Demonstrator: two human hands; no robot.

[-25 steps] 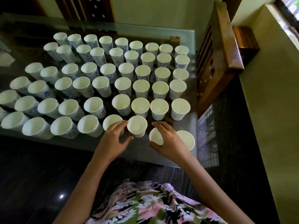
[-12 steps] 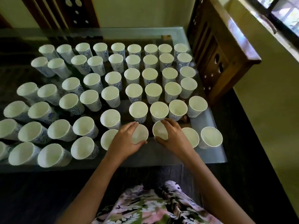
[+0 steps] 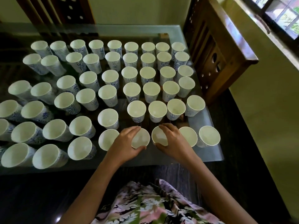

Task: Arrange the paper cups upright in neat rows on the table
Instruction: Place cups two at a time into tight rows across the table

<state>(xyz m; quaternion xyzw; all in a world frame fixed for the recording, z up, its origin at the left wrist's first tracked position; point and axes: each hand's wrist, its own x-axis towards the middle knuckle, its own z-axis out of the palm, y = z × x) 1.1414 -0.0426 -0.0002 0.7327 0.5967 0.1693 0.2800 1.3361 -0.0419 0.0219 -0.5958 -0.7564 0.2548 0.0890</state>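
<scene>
Going left to right: the cups (image 3: 87,97) cover most of the glass bench (image 3: 210,153), all mouth-up. The rows look looser on the left side and tighter toward the right.

In the front row, a free cup (image 3: 107,139) stands just beside the left grip (image 3: 127,143). That grip pinches the left cup (image 3: 140,139) by its rim, fingers curled over the far edge and thumb tucked under the near edge. A second ago the thumb was spread clear of it, so that's the main change.

Right next to it, close but not touching, is the right cup (image 3: 159,136). The right grip (image 3: 174,140) holds it the same way as before, fingers over the top and thumb on the near side.

The two held cups sit level now, whereas a second ago the right one was lower in view.

Past that hand are two end cups (image 3: 208,135), then a wooden chair (image 3: 218,50).
</scene>
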